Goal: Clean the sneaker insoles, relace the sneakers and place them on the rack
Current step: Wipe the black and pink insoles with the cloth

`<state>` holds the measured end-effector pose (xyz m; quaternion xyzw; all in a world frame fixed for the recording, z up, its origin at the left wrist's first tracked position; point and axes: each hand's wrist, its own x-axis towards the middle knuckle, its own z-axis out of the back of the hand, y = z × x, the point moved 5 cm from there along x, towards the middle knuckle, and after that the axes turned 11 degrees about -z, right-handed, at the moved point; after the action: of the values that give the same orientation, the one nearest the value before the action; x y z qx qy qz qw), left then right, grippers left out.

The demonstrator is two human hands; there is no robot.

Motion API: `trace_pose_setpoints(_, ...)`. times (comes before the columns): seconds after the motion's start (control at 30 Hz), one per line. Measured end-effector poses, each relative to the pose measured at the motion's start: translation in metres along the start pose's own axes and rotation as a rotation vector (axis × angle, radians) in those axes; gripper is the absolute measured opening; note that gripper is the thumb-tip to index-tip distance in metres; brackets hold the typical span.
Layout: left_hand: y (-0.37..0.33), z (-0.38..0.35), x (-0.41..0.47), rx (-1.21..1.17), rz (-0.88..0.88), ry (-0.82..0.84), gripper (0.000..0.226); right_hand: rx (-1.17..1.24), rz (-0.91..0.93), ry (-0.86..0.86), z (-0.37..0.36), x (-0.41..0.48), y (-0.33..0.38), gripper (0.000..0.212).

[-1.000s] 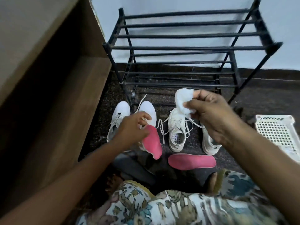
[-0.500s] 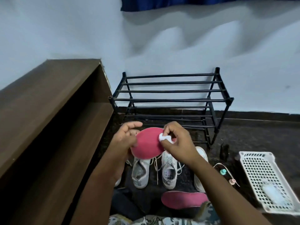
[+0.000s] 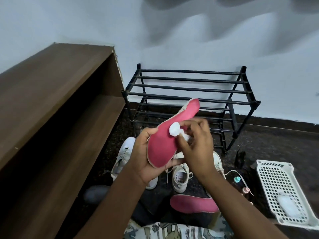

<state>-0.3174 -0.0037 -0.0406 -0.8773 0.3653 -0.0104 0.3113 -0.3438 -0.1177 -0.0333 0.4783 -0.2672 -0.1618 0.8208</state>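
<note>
My left hand (image 3: pixel 146 157) grips the heel end of a pink insole (image 3: pixel 165 140), held up with its toe end pointing toward the rack. My right hand (image 3: pixel 195 144) pinches a white wad of cotton (image 3: pixel 175 129) and presses it on the middle of that insole. A second pink insole (image 3: pixel 193 203) lies on the dark floor near my lap. White sneakers (image 3: pixel 180 176) with loose laces stand on the floor under my hands, partly hidden by them; another white sneaker (image 3: pixel 123 157) stands at the left. The black shoe rack (image 3: pixel 189 90) stands against the wall, with no shoes on it.
A brown wooden shelf unit (image 3: pixel 60 100) fills the left side. A white perforated plastic basket (image 3: pixel 283 190) with a pale object inside sits at the right. Small bottles (image 3: pixel 237 179) and a lace lie between the basket and the sneakers. A dark small object (image 3: pixel 240 157) stands by the rack's leg.
My left hand lifted the pink insole from the sneakers and turned it lengthwise toward the rack. My right hand brought the cotton wad onto the insole. The view tilted up.
</note>
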Motion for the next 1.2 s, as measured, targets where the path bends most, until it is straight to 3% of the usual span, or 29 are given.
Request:
trace_pose_setpoints(0.17,0.003,0.005,0.001,-0.044,-0.017,-0.014,0.043,0.092,0.014,0.026,-0.010,-0.012,0.013,0.020)
trace_pose_setpoints(0.3,-0.001,0.009,0.002,-0.088,-0.030,0.022,0.064,0.103,0.177,0.191,-0.020,-0.033,0.040,0.018)
trace_pose_setpoints(0.5,-0.007,0.015,0.007,-0.092,-0.073,0.114,0.072,0.119,0.364,0.522,-0.020,-0.058,0.052,0.028)
trace_pose_setpoints(0.7,-0.008,0.015,0.008,-0.089,-0.074,0.127,0.071,0.255,0.340,0.418,-0.018,-0.057,0.054,0.018)
trace_pose_setpoints(0.87,-0.014,0.020,0.007,-0.020,-0.102,0.055,0.068,0.429,0.160,0.223,0.001,-0.041,0.045,0.017)
trace_pose_setpoints(0.97,-0.009,0.011,0.003,-0.039,-0.088,0.059,0.050,0.167,0.329,0.170,-0.001,-0.039,0.043,0.017)
trace_pose_setpoints(1.1,0.005,-0.003,0.001,-0.048,-0.009,0.145,0.076,-0.044,0.384,0.105,-0.006,-0.037,0.036,0.019)
trace_pose_setpoints(1.2,0.012,-0.008,-0.001,-0.055,0.022,0.202,0.045,-0.124,0.328,-0.018,0.005,-0.027,0.030,0.009)
